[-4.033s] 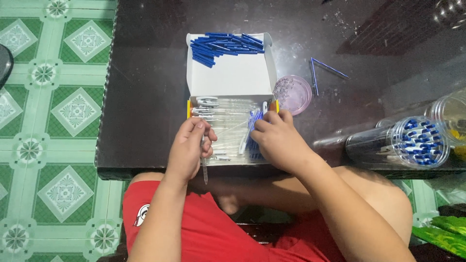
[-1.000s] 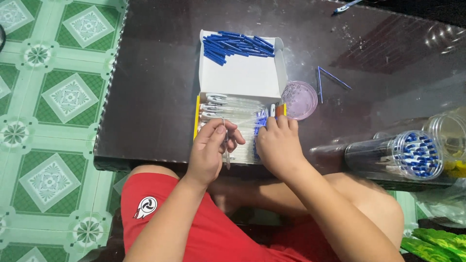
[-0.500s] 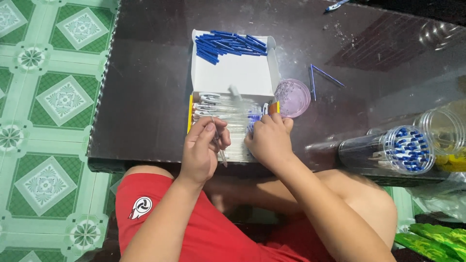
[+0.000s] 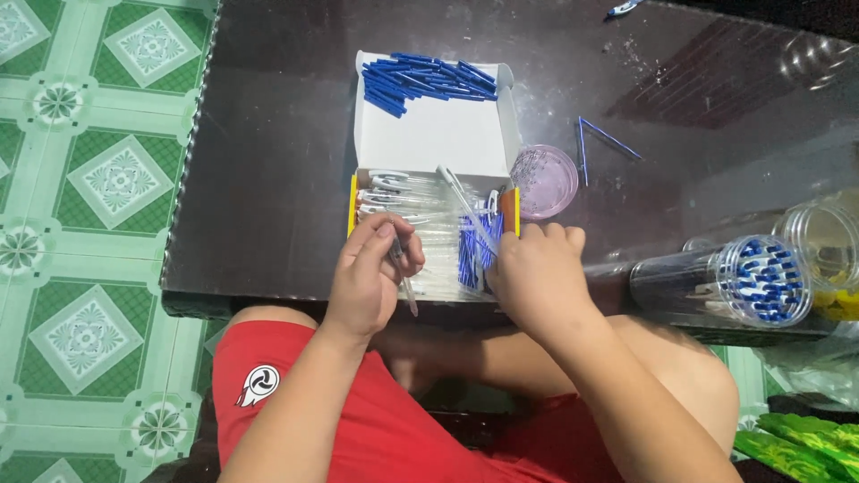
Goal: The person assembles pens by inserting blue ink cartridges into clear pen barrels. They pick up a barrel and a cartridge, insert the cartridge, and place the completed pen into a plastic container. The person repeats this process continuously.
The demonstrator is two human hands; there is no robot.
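A white cardboard box (image 4: 438, 134) lies open on the dark table (image 4: 268, 161). Its raised lid holds a heap of blue pen refills (image 4: 428, 80), and its lower half holds several clear pen barrels (image 4: 420, 215). My left hand (image 4: 371, 273) pinches one clear pen barrel (image 4: 404, 282) that points down towards me. My right hand (image 4: 535, 268) rests at the box's right side and grips another clear barrel (image 4: 465, 201) that slants up and left over the box.
A small round pink lid (image 4: 544, 179) sits right of the box. Two loose blue refills (image 4: 601, 139) lie beyond it. A clear jar of finished pens (image 4: 734, 282) lies on its side at the right. Green patterned floor tiles (image 4: 89, 179) are on the left.
My right hand has lifted a clear barrel out of the box, so it now slants up over it. The left hand stays at the box with its barrel.
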